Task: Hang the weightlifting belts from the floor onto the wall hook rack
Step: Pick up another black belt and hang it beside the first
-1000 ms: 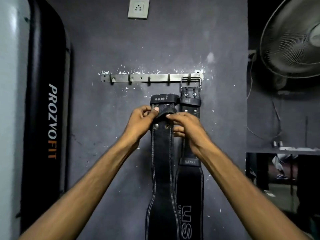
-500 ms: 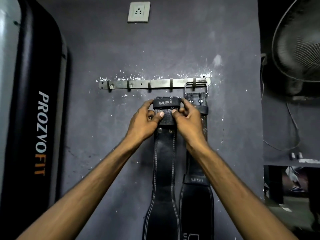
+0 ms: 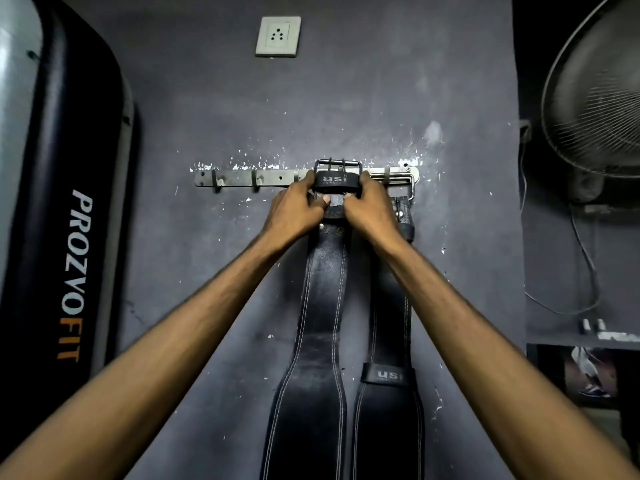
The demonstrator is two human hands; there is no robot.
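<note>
I've got my left hand and right hand pinched shut on the belt just under its buckle, raised to twelve o'clock over the hook rack so it can drop onto a hook.

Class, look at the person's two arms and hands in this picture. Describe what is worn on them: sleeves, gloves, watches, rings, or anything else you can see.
Nothing is worn on either arm. Both forearms are bare from the bottom of the picture up to the wrists, with no sleeve edge in view. The left hand and right hand have no gloves, and no watch, band or ring shows on the wrists or fingers as far as can be seen. Fingernails look short and plain.
</note>
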